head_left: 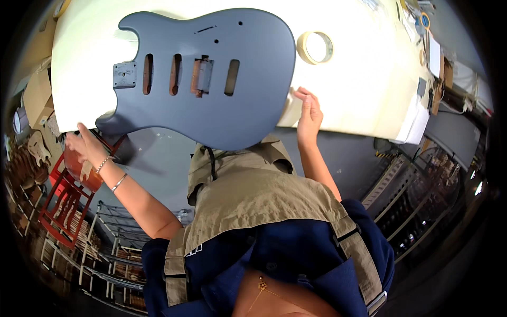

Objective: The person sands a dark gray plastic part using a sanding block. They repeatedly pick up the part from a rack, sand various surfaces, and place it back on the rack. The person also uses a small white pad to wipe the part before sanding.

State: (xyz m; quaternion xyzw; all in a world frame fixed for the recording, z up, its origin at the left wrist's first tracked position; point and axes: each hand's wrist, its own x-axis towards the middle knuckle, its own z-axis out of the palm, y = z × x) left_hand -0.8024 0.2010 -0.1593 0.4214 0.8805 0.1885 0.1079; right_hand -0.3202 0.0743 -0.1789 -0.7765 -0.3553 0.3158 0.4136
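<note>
My left hand (84,145) spreads free and my right hand (310,117) curls loosely, apparently empty, beside a blue-grey guitar body (259,100) overhanging the near edge of the worktop (369,90), where a stray bump could topple it.

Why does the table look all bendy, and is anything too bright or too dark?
In the head view, the fisheye lens bends the table's edges; in the head view, too, its top glows almost white, while the rack at lower right sinks into gloom; the head view shows the blue-grey guitar body clearly.
</note>
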